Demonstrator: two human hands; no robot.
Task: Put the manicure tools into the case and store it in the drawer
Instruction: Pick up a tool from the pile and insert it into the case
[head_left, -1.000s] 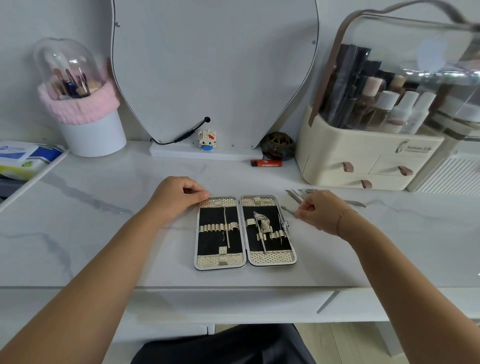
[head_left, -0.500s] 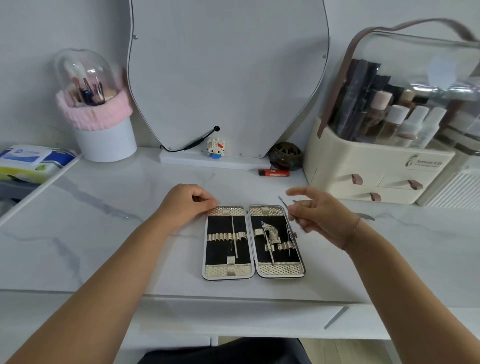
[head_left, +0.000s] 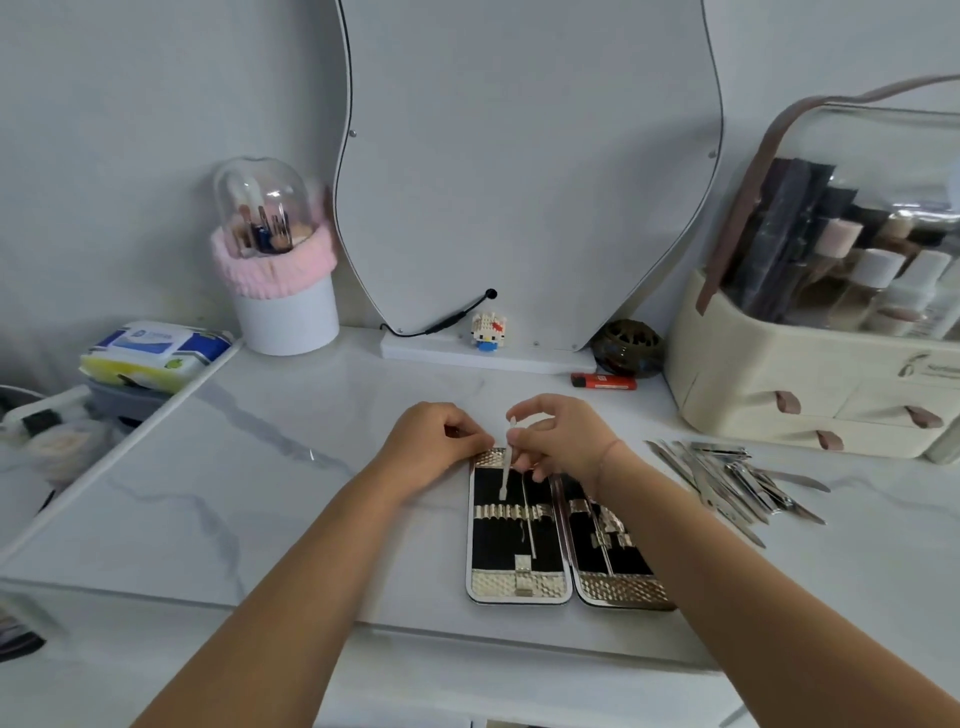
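Left hand (head_left: 434, 441) curled, knuckles up, fingertips pressing the far left corner of the case (head_left: 563, 530); holding nothing, only pinning the case flat to the bench (head_left: 270, 467). Case open like a book, two black-lined halves side by side, long axis running away from the body, hinge down the middle. Left half, directly under both hands: a ribbed elastic band (head_left: 511, 514) across its middle, one thin tool already lying lengthwise beneath it.

Right hand (head_left: 558, 436) closed in a pinch on a slim pale tool (head_left: 506, 460), held near its upper end, above the far edge of the left half. Tool steeply tilted, lower flat tip pointing toward the body and down at the lining, just short of the band. Long axis close to parallel with the case's own, so probably only a slide toward the body needed to thread the tip under a loop. Right hand plainly the nearer one for that, crossing over the hinge from the right.

Right half partly hidden by the right wrist, some tools seated there already. Further right, well apart from the case, loose pile of metal tools (head_left: 727, 480) fanned on the bench, nearest the right hand and yet to be packed. No drawer for the case clearly identifiable.
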